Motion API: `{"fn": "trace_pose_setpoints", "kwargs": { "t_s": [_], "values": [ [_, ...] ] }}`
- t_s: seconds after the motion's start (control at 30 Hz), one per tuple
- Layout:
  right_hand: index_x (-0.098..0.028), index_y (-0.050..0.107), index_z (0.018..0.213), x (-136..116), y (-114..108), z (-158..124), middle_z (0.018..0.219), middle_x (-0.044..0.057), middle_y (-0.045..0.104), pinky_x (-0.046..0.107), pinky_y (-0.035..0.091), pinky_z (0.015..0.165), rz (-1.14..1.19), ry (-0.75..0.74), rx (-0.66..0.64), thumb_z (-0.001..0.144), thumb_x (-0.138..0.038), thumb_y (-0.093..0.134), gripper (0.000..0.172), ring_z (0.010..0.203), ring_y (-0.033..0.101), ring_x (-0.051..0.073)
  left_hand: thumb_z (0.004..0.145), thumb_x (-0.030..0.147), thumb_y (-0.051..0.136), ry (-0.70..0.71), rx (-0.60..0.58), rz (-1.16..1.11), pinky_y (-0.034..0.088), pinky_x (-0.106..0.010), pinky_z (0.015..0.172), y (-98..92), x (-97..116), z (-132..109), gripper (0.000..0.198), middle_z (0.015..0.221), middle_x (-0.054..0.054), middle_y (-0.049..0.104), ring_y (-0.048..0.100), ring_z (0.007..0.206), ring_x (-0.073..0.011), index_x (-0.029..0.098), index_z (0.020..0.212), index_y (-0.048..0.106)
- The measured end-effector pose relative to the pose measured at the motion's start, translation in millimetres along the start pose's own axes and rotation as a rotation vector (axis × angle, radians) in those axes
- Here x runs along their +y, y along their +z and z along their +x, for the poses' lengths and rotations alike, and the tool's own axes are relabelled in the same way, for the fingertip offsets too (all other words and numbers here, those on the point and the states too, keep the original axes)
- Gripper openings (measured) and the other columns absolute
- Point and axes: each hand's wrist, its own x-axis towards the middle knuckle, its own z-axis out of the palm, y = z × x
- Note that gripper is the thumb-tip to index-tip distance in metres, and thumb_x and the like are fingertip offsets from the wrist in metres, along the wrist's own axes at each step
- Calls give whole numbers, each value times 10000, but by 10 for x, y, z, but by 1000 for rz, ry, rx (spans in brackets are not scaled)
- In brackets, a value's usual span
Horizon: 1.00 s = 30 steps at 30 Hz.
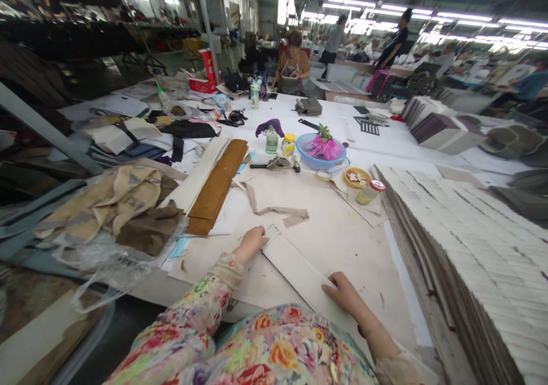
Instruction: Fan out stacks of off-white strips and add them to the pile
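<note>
- While the head view looks down on the worktable [342, 242], the left hand [252, 240] sits at the far end of a long white card strip [295, 268], with its fingers curled down and gripping that end.
- The right hand [347, 295] holds the near end of the same strip, fingers bent over its right edge and thumb lying along the top.
- The white card strip lies flat and slantwise on the table near the front edge, stretched between the two hands.
- A limp tan fabric scrap [274, 208] lies just beyond the left hand, apart from the strip.
- A brown leather strip [216, 188] lies further left, beside a pale board.
- A clear plastic bag of tan and brown cloth [124, 214] sags at the left edge.
- A fanned stack of white pieces [471, 242] runs along the right edge.
- Toward the middle stand a blue bowl [319, 159] with pink material in it, a small yellow dish [357, 178] and a yellow-lidded jar [289, 144].
- Another person [293, 60] sits at the far end of the table.
</note>
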Motion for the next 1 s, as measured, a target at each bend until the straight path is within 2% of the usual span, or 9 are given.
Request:
{"fn": "trace_pose_setpoints", "kwargs": {
  "t_s": [0.23, 0.37, 0.43, 0.5, 0.63, 0.73, 0.83, 0.9, 1.0],
  "values": [
    [-153, 488, 910, -71, -81, 27, 911, 73, 555, 285, 386, 714, -82, 82, -45, 667, -373, 521, 329, 816, 523, 179, 727, 302, 538, -1, 7, 17, 406, -267, 707, 8, -4, -6, 229, 924, -67, 616, 572, 846, -192, 179, 920, 543],
    [-159, 538, 868, -131, -129, 89, 855, 68, 589, 287, 379, 664, -120, 77, -100, 650, -336, 553, 281, 774, 539, 184, 749, 274, 506, 54, 66, 70, 400, -295, 777, -36, 33, -102, 248, 993, -88, 589, 535, 930, -209, 165, 970, 538],
    [-151, 557, 847, -177, -152, 72, 871, 79, 583, 302, 378, 691, -135, 50, -94, 665, -312, 549, 243, 805, 533, 190, 772, 234, 465, 201, 169, 113, 366, -313, 862, -30, 130, -182, 317, 1110, -94, 541, 474, 1040, -209, 162, 1078, 498],
    [-141, 552, 872, -233, -182, -3, 898, 71, 569, 320, 383, 725, -141, 26, -62, 706, -308, 527, 237, 830, 522, 180, 781, 217, 444, 440, 213, 150, 296, -338, 955, 17, 288, -260, 406, 1240, -78, 462, 384, 1152, -201, 182, 1185, 430],
    [-149, 539, 892, -340, -287, -215, 947, 38, 547, 303, 397, 763, -159, -28, 41, 747, -325, 513, 229, 875, 503, 149, 723, 211, 496, 894, 68, 224, 150, -436, 1030, 140, 646, -273, 520, 1316, -36, 406, 320, 1213, -220, 249, 1232, 397],
    [-185, 544, 859, -380, -403, -319, 931, 14, 557, 242, 417, 708, -192, -78, 102, 703, -369, 562, 242, 848, 522, 141, 689, 205, 483, 987, -7, 255, 319, -400, 926, 120, 846, -123, 368, 1056, -6, 613, 520, 981, -203, 298, 1040, 544],
    [-181, 515, 904, -397, -490, -408, 928, 41, 564, 270, 438, 677, -229, -107, 187, 760, -358, 488, 229, 843, 535, 164, 734, 269, 410, 1087, -62, 260, 432, -302, 736, 25, 921, -22, 195, 827, 28, 654, 562, 802, -173, 310, 813, 583],
    [-170, 496, 917, -394, -496, -458, 912, 56, 573, 291, 449, 672, -280, -152, 241, 797, -330, 434, 208, 842, 543, 174, 754, 290, 352, 1103, -30, 239, 450, -285, 699, 16, 882, -24, 227, 796, 33, 654, 573, 773, -167, 326, 794, 573],
    [-160, 493, 867, -341, -428, -502, 831, 47, 597, 298, 462, 613, -392, -224, 283, 806, -250, 414, 135, 766, 570, 174, 717, 287, 324, 1075, 61, 215, 479, -287, 705, 153, 751, -41, 291, 834, 47, 668, 607, 778, -169, 376, 820, 581]
  ]
}}
